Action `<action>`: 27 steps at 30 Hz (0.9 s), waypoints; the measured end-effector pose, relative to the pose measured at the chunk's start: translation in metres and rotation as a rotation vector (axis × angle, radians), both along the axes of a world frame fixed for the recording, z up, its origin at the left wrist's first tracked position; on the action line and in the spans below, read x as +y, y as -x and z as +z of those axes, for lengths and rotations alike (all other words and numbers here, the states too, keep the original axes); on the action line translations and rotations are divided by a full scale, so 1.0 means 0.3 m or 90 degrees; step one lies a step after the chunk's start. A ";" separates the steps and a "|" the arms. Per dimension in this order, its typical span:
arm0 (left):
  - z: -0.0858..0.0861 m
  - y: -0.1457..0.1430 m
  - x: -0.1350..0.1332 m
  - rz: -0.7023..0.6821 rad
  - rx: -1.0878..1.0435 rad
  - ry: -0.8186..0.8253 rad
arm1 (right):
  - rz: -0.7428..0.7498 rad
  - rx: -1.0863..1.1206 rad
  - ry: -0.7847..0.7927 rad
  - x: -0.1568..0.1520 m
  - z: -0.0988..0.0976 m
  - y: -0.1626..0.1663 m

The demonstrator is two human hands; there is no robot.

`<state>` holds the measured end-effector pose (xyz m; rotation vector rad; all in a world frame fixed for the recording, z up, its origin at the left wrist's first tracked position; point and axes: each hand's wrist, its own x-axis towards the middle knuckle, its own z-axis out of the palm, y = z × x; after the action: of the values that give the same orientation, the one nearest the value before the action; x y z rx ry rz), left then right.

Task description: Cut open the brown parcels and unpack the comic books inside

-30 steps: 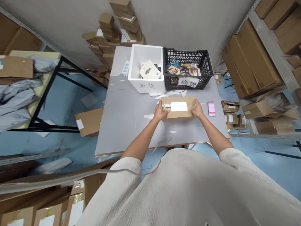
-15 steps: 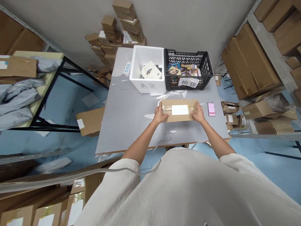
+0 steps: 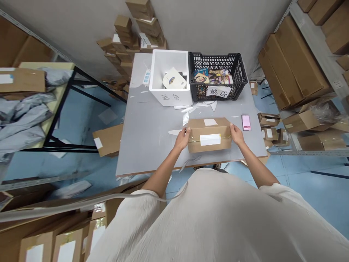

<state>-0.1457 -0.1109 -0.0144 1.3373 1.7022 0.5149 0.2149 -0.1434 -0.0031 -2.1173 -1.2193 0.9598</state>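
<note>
Between my two hands is a brown cardboard box (image 3: 195,147), tilted so that two of its faces show. One white label sits on the near taped face and another on the upper face. My left hand (image 3: 182,139) grips the box's left end, and my right hand (image 3: 236,134) grips its right end. Clear tape runs along the near face. Beneath is the grey table (image 3: 147,145); whether the box touches it I cannot tell. A phone with a pink screen (image 3: 246,122) lies to the right of my right hand.
A white foam bin (image 3: 170,97) with a book inside stands at the table's back, beside a black plastic crate (image 3: 195,92) of books. Torn paper scraps (image 3: 200,104) lie before them. Cardboard boxes (image 3: 122,43) are stacked behind; a side table (image 3: 61,82) stands left.
The box has been tipped, so its taped, labelled face now points toward me and a second labelled face shows on top. Both hands have shifted with it at the ends.
</note>
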 end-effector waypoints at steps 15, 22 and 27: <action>0.019 -0.022 0.010 0.030 -0.025 -0.033 | -0.028 0.017 -0.055 0.013 0.010 0.009; -0.142 -0.018 -0.067 0.014 -0.034 0.039 | 0.042 0.006 0.020 -0.075 -0.131 -0.015; -0.210 -0.011 -0.074 0.004 -0.052 0.030 | 0.042 0.018 0.019 -0.097 -0.203 -0.036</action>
<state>-0.1425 -0.1332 -0.0774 1.2612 1.6429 0.5232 0.2255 -0.1726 -0.0640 -2.0915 -1.2755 1.0392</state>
